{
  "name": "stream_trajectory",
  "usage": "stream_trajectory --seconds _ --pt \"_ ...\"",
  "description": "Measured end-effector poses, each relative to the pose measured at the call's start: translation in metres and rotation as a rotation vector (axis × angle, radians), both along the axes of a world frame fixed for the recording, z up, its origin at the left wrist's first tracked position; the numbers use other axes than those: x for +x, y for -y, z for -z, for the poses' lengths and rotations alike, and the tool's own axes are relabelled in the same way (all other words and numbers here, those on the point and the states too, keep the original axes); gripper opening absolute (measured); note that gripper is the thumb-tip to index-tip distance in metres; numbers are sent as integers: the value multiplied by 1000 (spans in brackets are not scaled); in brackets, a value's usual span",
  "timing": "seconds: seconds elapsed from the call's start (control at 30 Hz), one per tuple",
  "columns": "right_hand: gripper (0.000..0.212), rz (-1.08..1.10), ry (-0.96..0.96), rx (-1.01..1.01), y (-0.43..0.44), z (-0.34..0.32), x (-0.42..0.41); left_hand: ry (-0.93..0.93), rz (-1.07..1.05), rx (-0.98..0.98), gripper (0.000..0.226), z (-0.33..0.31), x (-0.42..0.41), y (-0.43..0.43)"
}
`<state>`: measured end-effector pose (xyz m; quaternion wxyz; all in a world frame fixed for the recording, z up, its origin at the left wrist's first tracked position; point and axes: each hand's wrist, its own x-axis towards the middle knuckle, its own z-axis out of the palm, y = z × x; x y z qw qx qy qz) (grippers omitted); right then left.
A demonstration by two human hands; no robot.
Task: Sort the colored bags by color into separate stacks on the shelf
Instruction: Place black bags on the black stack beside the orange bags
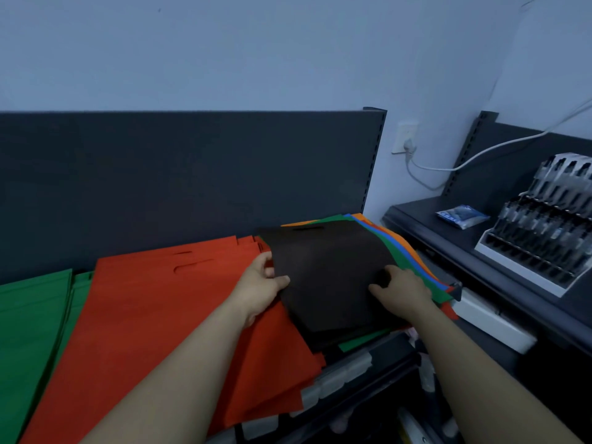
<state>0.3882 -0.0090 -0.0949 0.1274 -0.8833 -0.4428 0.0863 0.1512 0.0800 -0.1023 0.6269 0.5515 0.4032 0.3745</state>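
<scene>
Two bare forearms enter from the bottom edge, reaching onto the shelf (pixel 192 174). Left hand (pixel 261 283) pinches the left edge of the black bag (pixel 330 261), thumb on top, fingers underneath. Right hand (pixel 402 288): fingers clenched, grasping bunched fabric on the bag's right side. Black bag lies on top of the mixed pile (pixel 408 253) at the shelf's right end; green, blue and orange edges show beneath. Red stack (pixel 179 315) just left, partly overlapped by the bag. Green stack (pixel 28 331) at far left
</scene>
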Motion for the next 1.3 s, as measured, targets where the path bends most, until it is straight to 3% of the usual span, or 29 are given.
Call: stream_trajectory --seconds 0.1,0.27,0.33,0.47,0.53,0.63,0.8,1.07,1.3 --pt "47 -5 26 -1 1 3 -5 63 60 3 56 -2 5 5" --pt "35 -18 -161 83 5 -4 -4 65 -135 -81 79 -1 3 -4" --pt "38 15 -125 51 4 -2 3 16 -124 -134 71 3 1 -5" --pt "39 40 -147 40 -2 0 9 -38 -40 -151 35 7 -1 -5" --pt "37 49 -251 82 -5 -1 13 3 -9 -111 37 2 -1 -5" --pt "29 75 -340 194 -7 -7 15 31 55 -34 45 -9 1 0" --pt "9 57 -264 484 -6 -36 16 84 58 21 51 -24 9 6" --pt "11 -69 -223 867 -8 -109 -6 245 -139 196 59 -88 -1 5" --pt "6 -247 -241 959 -22 -181 -62 511 -269 159 52 -137 -57 17"
